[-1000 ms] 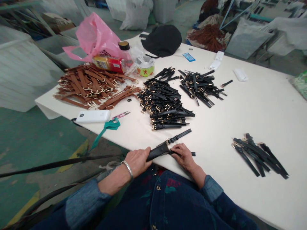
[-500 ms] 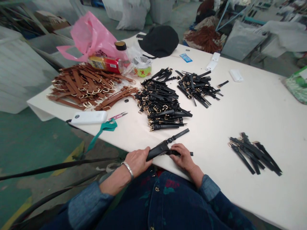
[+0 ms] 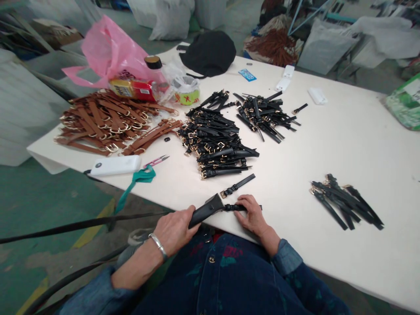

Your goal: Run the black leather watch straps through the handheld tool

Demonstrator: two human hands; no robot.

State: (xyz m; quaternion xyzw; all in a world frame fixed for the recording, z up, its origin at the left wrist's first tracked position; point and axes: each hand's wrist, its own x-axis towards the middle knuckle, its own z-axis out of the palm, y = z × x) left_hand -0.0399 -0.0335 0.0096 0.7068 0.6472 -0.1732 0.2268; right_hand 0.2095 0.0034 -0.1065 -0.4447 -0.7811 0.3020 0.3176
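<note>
My left hand (image 3: 175, 225), a silver bangle on its wrist, is closed round a black hand-held tool (image 3: 206, 211) with a wider, squared head. That head points at the buckle end of a black buckle strap (image 3: 231, 208) lying near the table's front edge; whether they touch I cannot tell. My right hand (image 3: 252, 215) has its fingers closed over this strap, hiding its middle, while the tip shows past them. Just beyond lies another black strap (image 3: 241, 184) with a gold buckle. Behind it is a large heap of black buckle straps (image 3: 218, 140).
A second black heap (image 3: 262, 114) lies farther back, and a smaller group (image 3: 348, 203) at right. Brown straps (image 3: 105, 120), a white power bank (image 3: 115, 165), pink-handled snips (image 3: 156, 161) and green cloth (image 3: 144, 175) lie left. A black cap (image 3: 210, 54) is at the back.
My left hand and the tool have drawn back slightly to the left, uncovering the loose strap's gold buckle. My right hand stays on its strap. The view has shifted a little.
</note>
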